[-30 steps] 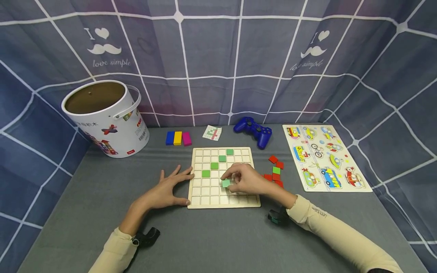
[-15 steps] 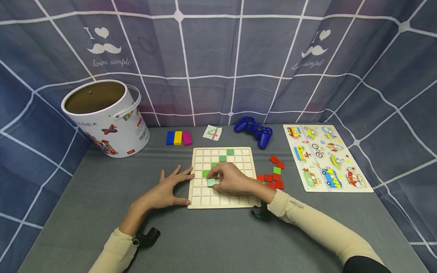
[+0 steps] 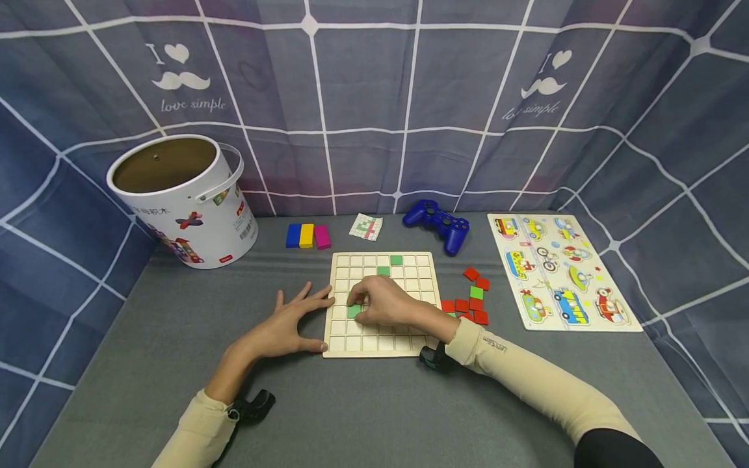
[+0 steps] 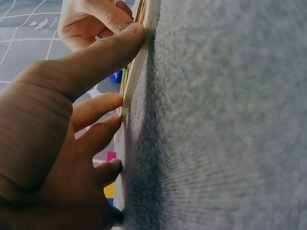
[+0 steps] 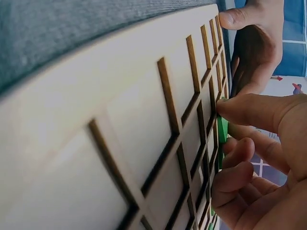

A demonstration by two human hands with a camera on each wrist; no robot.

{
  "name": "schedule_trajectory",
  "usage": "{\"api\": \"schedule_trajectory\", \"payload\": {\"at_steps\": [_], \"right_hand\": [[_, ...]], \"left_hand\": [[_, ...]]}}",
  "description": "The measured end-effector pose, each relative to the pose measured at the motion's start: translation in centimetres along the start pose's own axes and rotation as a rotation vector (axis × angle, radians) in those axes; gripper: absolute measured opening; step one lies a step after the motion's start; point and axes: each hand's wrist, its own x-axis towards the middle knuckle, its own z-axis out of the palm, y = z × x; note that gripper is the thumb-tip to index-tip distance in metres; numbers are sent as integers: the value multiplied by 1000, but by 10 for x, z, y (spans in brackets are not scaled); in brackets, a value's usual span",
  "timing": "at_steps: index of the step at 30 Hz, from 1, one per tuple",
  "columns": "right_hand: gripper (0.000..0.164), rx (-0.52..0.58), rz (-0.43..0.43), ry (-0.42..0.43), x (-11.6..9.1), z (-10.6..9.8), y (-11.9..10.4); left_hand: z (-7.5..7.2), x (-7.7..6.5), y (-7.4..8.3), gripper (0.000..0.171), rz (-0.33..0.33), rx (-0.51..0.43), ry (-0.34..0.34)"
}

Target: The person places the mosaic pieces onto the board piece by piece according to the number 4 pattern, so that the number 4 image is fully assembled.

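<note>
A wooden grid board (image 3: 398,348) lies flat on the grey table, with several green tiles (image 3: 396,260) set in its squares. My right hand (image 3: 383,302) is over the board's left half and pinches a green tile (image 3: 354,312) between thumb and fingers. That tile (image 5: 222,128) is against the grid in the right wrist view, partly covered by the fingertips. With spread fingers, my left hand (image 3: 287,325) touches the board's left edge; its thumb (image 4: 115,45) rests at the near corner. Some green tiles are hidden beneath the right hand.
Several red tiles (image 3: 476,304) and a green one (image 3: 476,292) lie right of the board. Behind it are blue, yellow and magenta blocks (image 3: 307,236), a patterned card (image 3: 366,227) and a blue game controller (image 3: 435,224). A white bucket (image 3: 193,221) and a picture board (image 3: 562,273) flank them.
My right hand has carried the green tile leftward across the board, from near its middle to the left columns. The left hand has stayed at the board's edge.
</note>
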Motion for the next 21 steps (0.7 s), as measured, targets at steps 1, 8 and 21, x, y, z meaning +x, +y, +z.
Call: {"api": "schedule_trajectory", "payload": {"at_steps": [1, 8, 21], "right_hand": [[22, -6, 1, -2, 0, 0, -1], [25, -3, 11, 13, -7, -1, 1], [24, 51, 46, 150, -70, -39, 37]], "left_hand": [[0, 0, 0, 89, -1, 1, -2], [0, 1, 0, 90, -12, 7, -12], [2, 1, 0, 89, -9, 15, 3]]}}
